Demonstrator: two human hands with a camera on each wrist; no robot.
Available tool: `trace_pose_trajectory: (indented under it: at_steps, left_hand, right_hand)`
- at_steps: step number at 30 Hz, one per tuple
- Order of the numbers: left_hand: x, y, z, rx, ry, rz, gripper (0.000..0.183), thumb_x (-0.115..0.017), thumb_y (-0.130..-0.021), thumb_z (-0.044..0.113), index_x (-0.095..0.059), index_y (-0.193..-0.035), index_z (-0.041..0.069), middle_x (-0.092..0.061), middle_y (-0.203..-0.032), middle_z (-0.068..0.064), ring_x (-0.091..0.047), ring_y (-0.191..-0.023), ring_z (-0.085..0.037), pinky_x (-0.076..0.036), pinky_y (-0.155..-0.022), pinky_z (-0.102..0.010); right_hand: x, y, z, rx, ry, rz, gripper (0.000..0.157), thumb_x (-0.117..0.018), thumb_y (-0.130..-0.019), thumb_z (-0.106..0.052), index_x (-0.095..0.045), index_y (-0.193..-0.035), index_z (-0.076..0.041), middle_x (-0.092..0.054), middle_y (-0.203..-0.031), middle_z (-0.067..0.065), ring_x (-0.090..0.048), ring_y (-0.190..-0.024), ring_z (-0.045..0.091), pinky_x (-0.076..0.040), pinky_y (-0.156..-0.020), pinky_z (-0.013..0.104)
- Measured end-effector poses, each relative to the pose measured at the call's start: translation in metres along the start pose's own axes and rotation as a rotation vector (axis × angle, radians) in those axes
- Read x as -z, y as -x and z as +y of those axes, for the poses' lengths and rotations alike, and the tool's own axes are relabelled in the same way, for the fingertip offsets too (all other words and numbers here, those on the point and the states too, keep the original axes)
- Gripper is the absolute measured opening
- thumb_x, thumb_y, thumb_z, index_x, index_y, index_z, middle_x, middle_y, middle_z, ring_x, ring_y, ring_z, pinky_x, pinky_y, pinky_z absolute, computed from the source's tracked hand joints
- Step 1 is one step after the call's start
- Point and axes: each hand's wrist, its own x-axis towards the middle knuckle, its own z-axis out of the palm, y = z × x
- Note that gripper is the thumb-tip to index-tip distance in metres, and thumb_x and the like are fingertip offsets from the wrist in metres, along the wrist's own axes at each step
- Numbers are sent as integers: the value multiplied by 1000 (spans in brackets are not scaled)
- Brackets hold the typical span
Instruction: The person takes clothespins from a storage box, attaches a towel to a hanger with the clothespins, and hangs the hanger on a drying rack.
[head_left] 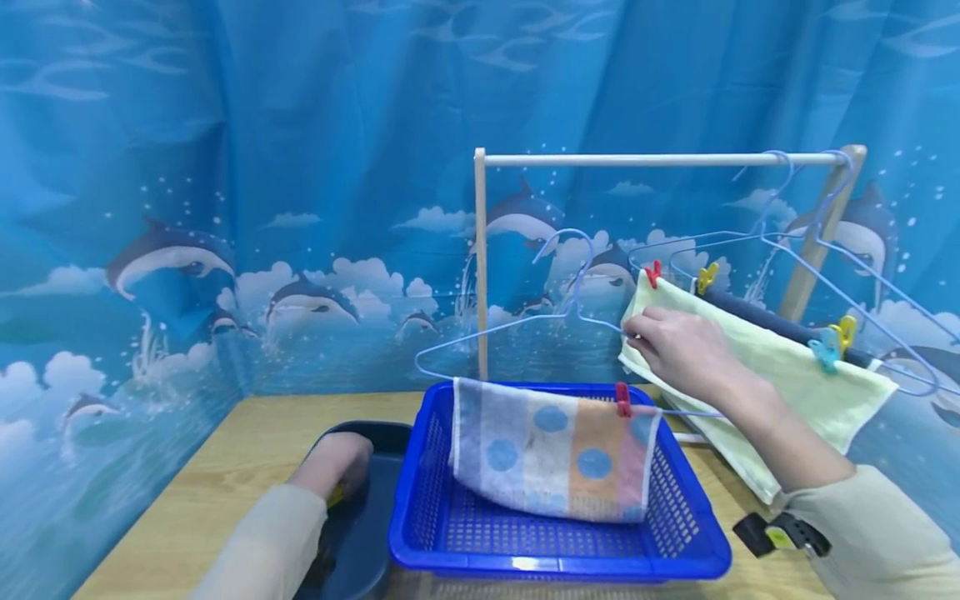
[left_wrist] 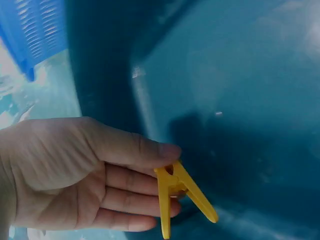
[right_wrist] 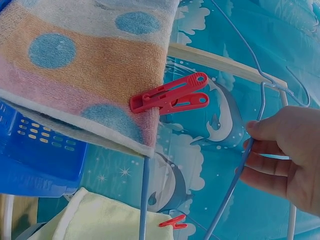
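My left hand (left_wrist: 95,172) reaches down into a dark blue basin (head_left: 375,517) and pinches a yellow clothespin (left_wrist: 182,192) between thumb and fingers. With my right hand (head_left: 686,350) I grip the right shoulder of a blue wire hanger (head_left: 510,325), thumb on one side and fingers on the other in the right wrist view. A striped towel with blue dots (head_left: 551,458) is folded over the hanger's lower bar, above a blue plastic basket (head_left: 558,565). One red clothespin (right_wrist: 170,95) clips the towel near its right end; the left end shows no clip.
A rack with a white rail (head_left: 637,159) and wooden posts stands behind the basket. At its right end hang a pale yellow towel (head_left: 795,375) and a dark cloth (head_left: 757,317) on hangers, held by several clothespins. The wooden table (head_left: 202,500) extends left of the basin.
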Motion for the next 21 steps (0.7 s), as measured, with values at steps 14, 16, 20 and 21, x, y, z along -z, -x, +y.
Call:
trace_pose_trajectory:
  at_steps: [14,16,20,21]
  left_hand:
    - [20,9,-12,-72,182,176,27,-50,-82,-4,-43,-60,11,-39,-57,1,-38,-53,-14,-32,-51,-27]
    - [21,9,-14,-81,198,197,31,-49,-86,-2,-41,-60,12,-33,-55,3,-34,-51,-13,-31,-51,-28]
    - [24,9,-16,-88,240,211,33,-48,-90,-1,-43,-60,12,-31,-54,4,-33,-49,-12,-31,-49,-25]
    - [24,9,-16,-91,243,213,33,-48,-89,-1,-43,-60,12,-30,-53,4,-32,-48,-11,-30,-48,-25]
  right_hand:
    - [-2,0,0,36,6,40,8,-70,-78,-4,-68,-84,-9,-60,-72,1,-53,-56,14,-42,-49,36]
    - [-2,0,0,36,5,37,8,-70,-78,-4,-68,-84,-9,-60,-72,1,-52,-55,14,-42,-48,35]
    - [-3,1,-1,35,6,36,9,-70,-77,-4,-68,-84,-9,-59,-72,0,-51,-54,12,-41,-48,34]
    - [-3,1,-1,35,7,36,9,-70,-77,-4,-69,-84,-9,-59,-71,0,-51,-54,12,-41,-48,34]
